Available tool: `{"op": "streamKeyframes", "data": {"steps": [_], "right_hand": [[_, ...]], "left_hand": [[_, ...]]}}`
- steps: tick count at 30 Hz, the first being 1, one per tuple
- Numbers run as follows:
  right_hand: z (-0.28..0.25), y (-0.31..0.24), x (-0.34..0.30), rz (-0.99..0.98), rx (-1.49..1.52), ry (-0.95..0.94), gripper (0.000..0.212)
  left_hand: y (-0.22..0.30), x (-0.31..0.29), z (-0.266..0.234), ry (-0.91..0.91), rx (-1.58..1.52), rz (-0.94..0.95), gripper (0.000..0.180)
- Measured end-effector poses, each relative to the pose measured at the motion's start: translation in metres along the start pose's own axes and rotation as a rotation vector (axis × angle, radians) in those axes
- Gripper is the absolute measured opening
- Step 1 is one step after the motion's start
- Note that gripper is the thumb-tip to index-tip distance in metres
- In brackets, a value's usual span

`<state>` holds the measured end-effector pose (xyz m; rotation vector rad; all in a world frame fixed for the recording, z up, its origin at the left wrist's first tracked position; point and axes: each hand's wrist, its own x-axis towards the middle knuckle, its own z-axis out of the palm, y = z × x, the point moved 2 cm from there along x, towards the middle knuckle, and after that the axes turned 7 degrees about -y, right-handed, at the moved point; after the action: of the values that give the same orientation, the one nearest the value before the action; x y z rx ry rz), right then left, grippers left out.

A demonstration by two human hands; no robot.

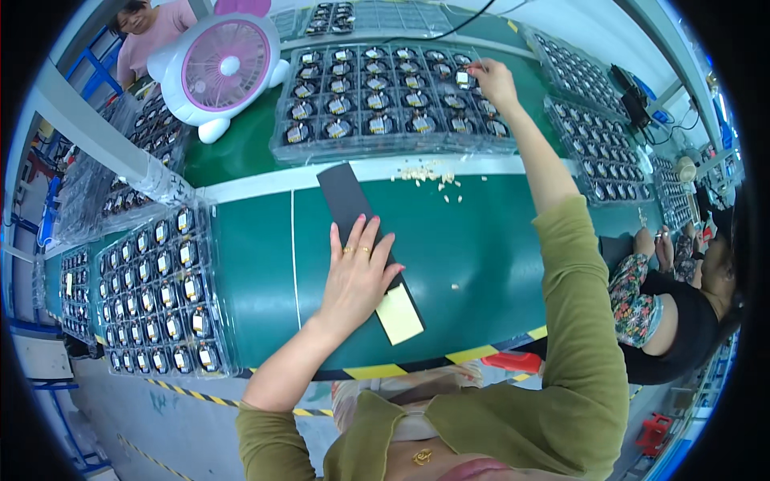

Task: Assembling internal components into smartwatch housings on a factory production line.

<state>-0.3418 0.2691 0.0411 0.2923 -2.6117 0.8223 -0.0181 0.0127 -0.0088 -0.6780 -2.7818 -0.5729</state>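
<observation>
My left hand (358, 272) lies flat with its fingers spread over a long black strip (343, 192) on the green bench. A pad of pale yellow sticky notes (399, 315) rests on the strip's near end, beside my thumb. My right hand (492, 82) reaches to the far right of a clear plastic tray (321, 152). Its thumb and fingertips pinch a small black part with a white label (464, 78) at one of the tray's compartments. Similar round black parts (377, 82) fill the other compartments in rows. Whether the pinched part is lifted off the tray, I cannot tell.
Small cream-coloured bits (429, 174) lie scattered before the tray. A white and pink fan (227, 68) stands at the back left. More filled trays (156, 297) sit left and right. One person (156, 36) is behind the fan; another (674, 313) works at my right.
</observation>
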Motion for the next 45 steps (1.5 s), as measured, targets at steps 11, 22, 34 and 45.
{"op": "streamKeyframes", "data": {"steps": [11,22,34,45], "right_hand": [[0.043,0.003,0.069,0.193,-0.274,-0.281,0.027],[0.063,0.018,0.090,0.292,-0.290,-0.464,0.042],[0.064,-0.038,0.071,0.304,-0.458,-0.460,0.028],[0.039,0.030,0.092,0.364,0.066,-0.258,0.026]], "left_hand": [[0.006,0.007,-0.020,0.066,0.053,0.035,0.042],[0.003,0.009,-0.027,0.162,-0.022,0.052,0.040],[-0.005,0.004,-0.030,0.266,-0.036,0.057,0.036],[0.000,0.002,-0.037,0.342,-0.188,0.070,0.032]]}}
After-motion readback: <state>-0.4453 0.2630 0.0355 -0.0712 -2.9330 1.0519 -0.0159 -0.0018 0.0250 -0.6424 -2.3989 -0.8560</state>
